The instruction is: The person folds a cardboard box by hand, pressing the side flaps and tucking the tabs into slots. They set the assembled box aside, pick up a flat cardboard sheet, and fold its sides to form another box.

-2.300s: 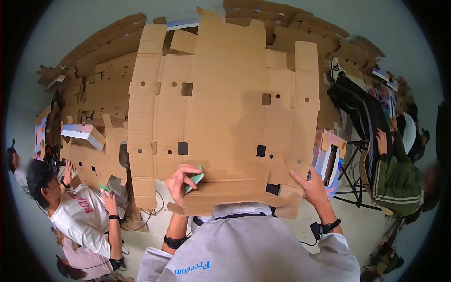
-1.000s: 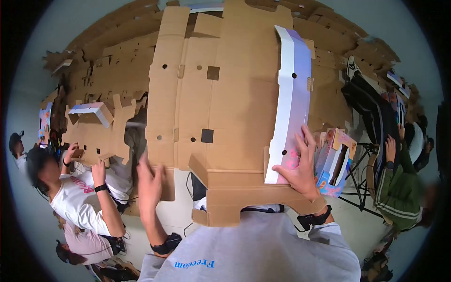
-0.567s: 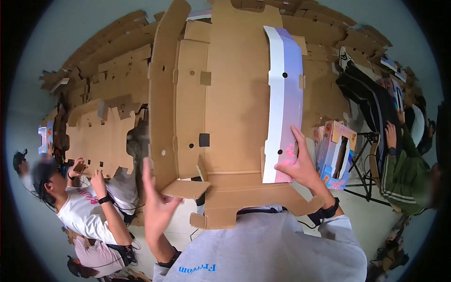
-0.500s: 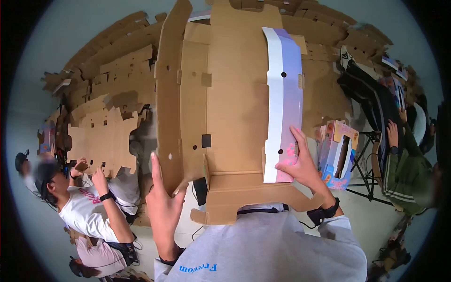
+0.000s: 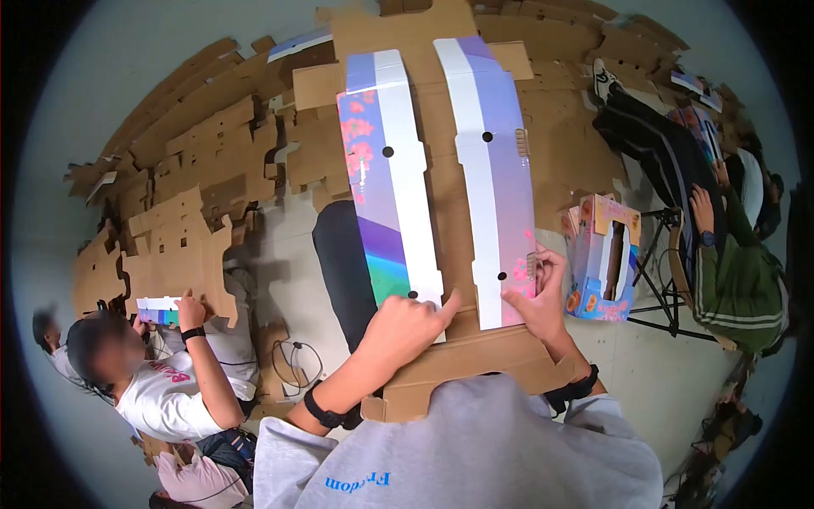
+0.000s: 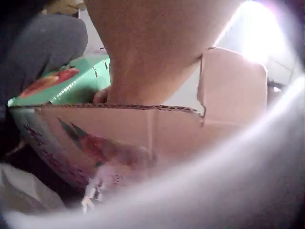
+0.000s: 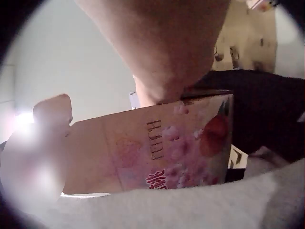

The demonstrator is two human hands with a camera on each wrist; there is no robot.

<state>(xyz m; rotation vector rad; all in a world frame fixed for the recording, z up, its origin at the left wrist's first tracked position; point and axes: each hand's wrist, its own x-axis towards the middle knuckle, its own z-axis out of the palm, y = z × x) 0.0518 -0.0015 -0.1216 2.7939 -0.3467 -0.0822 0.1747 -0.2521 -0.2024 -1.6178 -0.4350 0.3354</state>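
Note:
A large cardboard box blank lies before the person, partly folded. In the head view its left side panel [image 5: 398, 187] and right side panel [image 5: 492, 195] stand folded inward, white along the inner strip and printed purple with pink flowers outside. My left hand [image 5: 397, 335] grips the near end of the left panel, thumb pointing to the right panel. With thumb on top and fingers round the outer side, my right hand [image 5: 544, 299] holds the right panel's near end. The brown near flap [image 5: 475, 365] lies against the grey sweatshirt. Both wrist views show the box's printed near wall [image 6: 90, 143] [image 7: 167, 143].
A finished-looking printed box [image 5: 600, 259] stands on the right beside a black folding stool [image 5: 666, 271]. People sit at left [image 5: 170, 382] and right [image 5: 729, 297]. Flat cardboard sheets [image 5: 220, 153] cover much of the floor behind.
Both side panels, flat at first, have been folded in: the right one first, then the left. My left hand has moved from outside the left panel to its near end; the right hand keeps its hold.

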